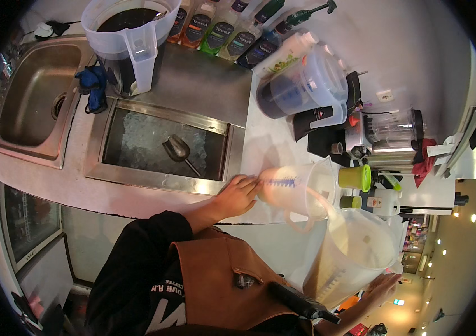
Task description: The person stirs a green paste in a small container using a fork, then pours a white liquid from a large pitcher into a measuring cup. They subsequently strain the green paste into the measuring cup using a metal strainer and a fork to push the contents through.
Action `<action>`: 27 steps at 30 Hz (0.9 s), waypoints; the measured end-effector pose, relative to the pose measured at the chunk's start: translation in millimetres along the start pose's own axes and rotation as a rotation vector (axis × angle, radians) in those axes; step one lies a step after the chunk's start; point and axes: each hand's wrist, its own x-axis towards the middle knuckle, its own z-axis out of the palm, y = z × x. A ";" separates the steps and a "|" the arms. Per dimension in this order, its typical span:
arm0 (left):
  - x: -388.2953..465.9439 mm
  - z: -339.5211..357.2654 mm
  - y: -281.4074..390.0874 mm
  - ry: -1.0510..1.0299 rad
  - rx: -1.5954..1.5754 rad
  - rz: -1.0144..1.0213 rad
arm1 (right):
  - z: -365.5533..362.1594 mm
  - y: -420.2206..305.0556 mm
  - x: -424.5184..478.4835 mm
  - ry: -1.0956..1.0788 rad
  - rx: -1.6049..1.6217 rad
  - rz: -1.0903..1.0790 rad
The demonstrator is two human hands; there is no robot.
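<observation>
A translucent plastic measuring jug [284, 189] with blue graduations stands on the white counter and contains a pale creamy liquid. My left hand [240, 195] lies on the counter's edge, fingers extended, their tips touching the jug near its base. Above the jug's rim tilts a larger translucent pitcher [330, 277], also with creamy liquid. A pale stream [334, 220] runs from its lip into the jug. My right hand [383, 285] holds the larger pitcher on its far right side; the pitcher hides part of the grip.
An ice bin [158, 130] with a metal scoop [176, 148] adjoins a steel sink [40, 101]. Pitchers of dark liquid [120, 75] [276, 98] and several syrup bottles [217, 35] line the back. Beyond the jug are a blender [389, 130] and green-lidded tubs [353, 178].
</observation>
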 end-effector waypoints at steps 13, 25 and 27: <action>-0.8 -0.9 -0.9 -0.007 -0.028 0.007 | 4.1 -3.1 -3.4 -0.043 0.031 0.022; -1.3 -0.8 -0.6 -0.008 -0.011 0.004 | 1.7 4.2 0.7 -0.050 0.057 0.028; -1.3 -0.9 -0.2 -0.003 -0.006 0.004 | 0.4 4.5 1.2 -0.055 0.066 0.043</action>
